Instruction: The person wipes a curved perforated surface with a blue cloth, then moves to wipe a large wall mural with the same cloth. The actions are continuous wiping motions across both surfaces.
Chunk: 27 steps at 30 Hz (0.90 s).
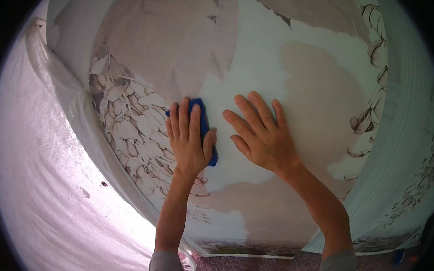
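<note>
My left hand (187, 145) lies flat over a blue pad (213, 159), possibly a smoothing tool, and presses it against a wall mural sheet (221, 194). Parts of the pad show above the fingertips and beside the thumb. The sheet bears a printed pattern of large pale leaves and hanging flowers (126, 128), and the pad covers the right side of the flower cluster. Further right, my right hand (266, 134) rests with spread fingers on a plain pale area of the sheet and holds nothing. Shadows fall across the sheet around my right arm.
To the left hangs a bright, creased translucent sheet (73, 187) with a small hole. A pale ribbed strip (403, 100) runs down the right, beside more printed flowers (414, 180). Below the mural's lower edge is carpet (233, 268). A small blue object (398, 256) lies at lower right.
</note>
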Motion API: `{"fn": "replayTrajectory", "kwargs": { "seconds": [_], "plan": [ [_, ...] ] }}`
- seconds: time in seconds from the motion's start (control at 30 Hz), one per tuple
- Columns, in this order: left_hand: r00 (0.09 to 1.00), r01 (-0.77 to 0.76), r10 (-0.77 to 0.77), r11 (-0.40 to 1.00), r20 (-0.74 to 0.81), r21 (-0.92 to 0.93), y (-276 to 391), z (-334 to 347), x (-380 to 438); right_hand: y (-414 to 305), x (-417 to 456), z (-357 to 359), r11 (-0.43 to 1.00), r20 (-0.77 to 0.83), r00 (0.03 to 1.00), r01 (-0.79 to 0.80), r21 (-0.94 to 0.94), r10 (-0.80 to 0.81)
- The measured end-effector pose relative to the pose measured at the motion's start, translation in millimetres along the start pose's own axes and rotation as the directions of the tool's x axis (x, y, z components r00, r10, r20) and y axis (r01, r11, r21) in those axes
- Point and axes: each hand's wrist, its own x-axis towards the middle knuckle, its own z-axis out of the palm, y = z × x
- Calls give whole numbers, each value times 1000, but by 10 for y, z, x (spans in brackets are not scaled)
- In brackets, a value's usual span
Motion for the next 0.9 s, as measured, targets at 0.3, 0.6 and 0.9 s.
{"fn": "replayTrajectory", "kwargs": {
  "seconds": [0.3, 0.6, 0.9],
  "plan": [
    [999, 12, -12, 1000, -29, 6, 6, 40, 125, 2, 0, -18, 1000, -4, 1000, 11, 18, -11],
    [998, 45, -43, 999, -55, 28, 42, -2, 447, 258, 95, -236, 999, 25, 999, 37, 24, -37],
    [997, 29, -28, 999, -74, 20, 28, 73, 377, 282, 23, -159, 999, 20, 999, 46, 9, -46]
  ]
}}
